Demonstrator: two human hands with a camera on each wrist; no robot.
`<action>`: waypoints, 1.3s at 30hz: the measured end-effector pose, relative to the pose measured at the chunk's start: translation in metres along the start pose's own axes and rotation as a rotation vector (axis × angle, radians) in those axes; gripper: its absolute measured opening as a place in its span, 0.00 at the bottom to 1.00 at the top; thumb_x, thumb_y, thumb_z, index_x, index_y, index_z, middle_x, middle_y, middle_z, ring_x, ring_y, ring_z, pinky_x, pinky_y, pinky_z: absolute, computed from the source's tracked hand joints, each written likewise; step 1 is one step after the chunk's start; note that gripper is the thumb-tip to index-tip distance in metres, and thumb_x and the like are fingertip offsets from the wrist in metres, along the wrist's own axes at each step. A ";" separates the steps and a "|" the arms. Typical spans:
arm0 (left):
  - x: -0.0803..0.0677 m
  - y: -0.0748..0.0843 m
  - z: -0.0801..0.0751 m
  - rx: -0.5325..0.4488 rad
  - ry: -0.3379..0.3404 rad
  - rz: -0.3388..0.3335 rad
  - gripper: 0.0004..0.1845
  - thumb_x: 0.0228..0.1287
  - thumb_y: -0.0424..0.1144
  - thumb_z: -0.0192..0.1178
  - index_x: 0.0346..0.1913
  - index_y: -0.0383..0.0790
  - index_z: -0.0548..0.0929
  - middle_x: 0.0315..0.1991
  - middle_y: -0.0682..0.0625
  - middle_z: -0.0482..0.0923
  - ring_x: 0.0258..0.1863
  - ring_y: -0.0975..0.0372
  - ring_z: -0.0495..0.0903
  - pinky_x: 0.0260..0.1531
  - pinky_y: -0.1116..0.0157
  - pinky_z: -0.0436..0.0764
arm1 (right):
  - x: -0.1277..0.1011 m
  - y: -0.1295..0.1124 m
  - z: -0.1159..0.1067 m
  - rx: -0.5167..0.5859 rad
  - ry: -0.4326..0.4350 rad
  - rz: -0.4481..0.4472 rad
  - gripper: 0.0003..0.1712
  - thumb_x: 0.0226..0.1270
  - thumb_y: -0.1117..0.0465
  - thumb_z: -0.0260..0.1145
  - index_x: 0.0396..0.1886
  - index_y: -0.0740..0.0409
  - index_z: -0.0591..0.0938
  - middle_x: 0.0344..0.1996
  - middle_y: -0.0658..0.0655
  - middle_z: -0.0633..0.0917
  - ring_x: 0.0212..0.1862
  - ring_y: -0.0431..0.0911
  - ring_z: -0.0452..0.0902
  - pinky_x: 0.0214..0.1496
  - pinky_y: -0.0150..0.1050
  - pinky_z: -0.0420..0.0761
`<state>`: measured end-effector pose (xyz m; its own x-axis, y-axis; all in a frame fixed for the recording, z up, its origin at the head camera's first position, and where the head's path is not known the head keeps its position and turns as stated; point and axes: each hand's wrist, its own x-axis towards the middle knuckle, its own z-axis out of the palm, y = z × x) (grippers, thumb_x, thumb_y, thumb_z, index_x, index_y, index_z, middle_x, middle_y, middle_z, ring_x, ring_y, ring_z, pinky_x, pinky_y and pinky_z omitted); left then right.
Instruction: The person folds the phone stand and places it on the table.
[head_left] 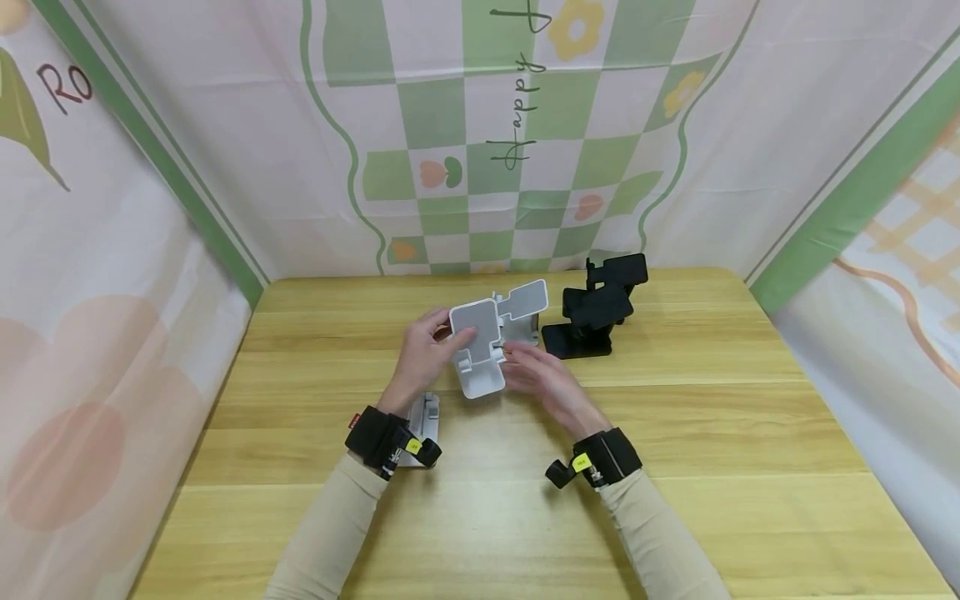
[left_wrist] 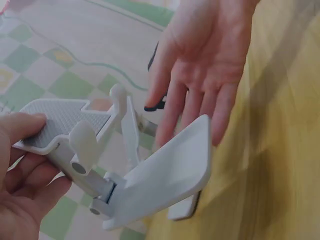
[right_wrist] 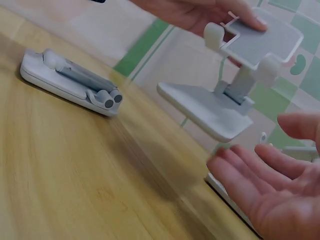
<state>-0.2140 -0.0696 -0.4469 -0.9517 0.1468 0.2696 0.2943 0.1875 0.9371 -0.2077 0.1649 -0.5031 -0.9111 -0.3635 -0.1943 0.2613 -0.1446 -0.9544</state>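
In the head view, a person in beige sleeves (head_left: 333, 521) works at a wooden counter (head_left: 675, 517). The left hand (head_left: 420, 358) grips a white phone stand (head_left: 480, 381) near the middle, thumb on its gray pad. The right hand (head_left: 551, 385), fingers extended, is just to the right of it. Beyond the held piece, a second white stand (head_left: 531, 298) sits on the far part of the counter, with black stands (head_left: 600, 308) to its right. A folded white stand (head_left: 429, 421) lies at the near left, partly hidden by the left wrist. A green-checked cloth (head_left: 427, 108) hangs at the far side.

In the left wrist view, the left hand pinches the held stand's padded plate, thumb above and fingers beneath, its base plate jutting out on a hinge. The right hand shows its palm, fingers loosely straight, holding nothing.

In the right wrist view, the held stand hangs above the counter in the left hand's grip, its base tilted. The open right hand is visibly apart from it, palm up. The folded stand rests flat on the counter, well to the left.
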 end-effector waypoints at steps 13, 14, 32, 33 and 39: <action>-0.001 0.022 0.006 -0.007 -0.131 0.100 0.16 0.67 0.32 0.69 0.55 0.29 0.85 0.54 0.38 0.83 0.53 0.51 0.82 0.58 0.57 0.84 | 0.006 -0.009 0.004 -0.052 -0.092 0.040 0.29 0.82 0.64 0.53 0.78 0.67 0.62 0.63 0.62 0.78 0.52 0.43 0.83 0.54 0.42 0.86; -0.001 0.023 0.006 -0.004 -0.136 0.103 0.16 0.67 0.32 0.69 0.55 0.29 0.85 0.54 0.38 0.83 0.53 0.50 0.82 0.58 0.57 0.84 | 0.006 -0.009 0.004 -0.062 -0.092 0.039 0.29 0.82 0.64 0.53 0.78 0.68 0.62 0.63 0.63 0.79 0.52 0.42 0.83 0.55 0.42 0.86; -0.002 0.023 0.004 0.029 -0.184 0.120 0.18 0.67 0.31 0.68 0.58 0.29 0.82 0.53 0.39 0.82 0.54 0.50 0.81 0.61 0.58 0.82 | 0.004 -0.003 0.011 -0.037 -0.049 -0.009 0.28 0.82 0.67 0.52 0.75 0.75 0.63 0.66 0.71 0.78 0.52 0.39 0.84 0.54 0.40 0.86; -0.002 0.023 0.004 0.032 -0.189 0.121 0.19 0.67 0.31 0.69 0.59 0.29 0.82 0.54 0.39 0.82 0.55 0.50 0.81 0.62 0.58 0.81 | 0.003 -0.003 0.011 -0.036 -0.046 -0.018 0.28 0.82 0.66 0.52 0.75 0.76 0.63 0.65 0.70 0.79 0.52 0.39 0.85 0.54 0.40 0.86; -0.001 0.020 0.004 0.077 -0.264 0.127 0.29 0.63 0.31 0.72 0.65 0.30 0.76 0.57 0.39 0.81 0.61 0.49 0.80 0.66 0.53 0.77 | 0.002 -0.001 0.012 -0.018 -0.024 -0.044 0.28 0.82 0.67 0.52 0.74 0.77 0.63 0.59 0.63 0.85 0.50 0.39 0.85 0.52 0.38 0.87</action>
<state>-0.2065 -0.0627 -0.4295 -0.8542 0.4194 0.3074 0.4250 0.2225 0.8774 -0.2060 0.1530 -0.5002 -0.9136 -0.3792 -0.1468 0.2150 -0.1442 -0.9659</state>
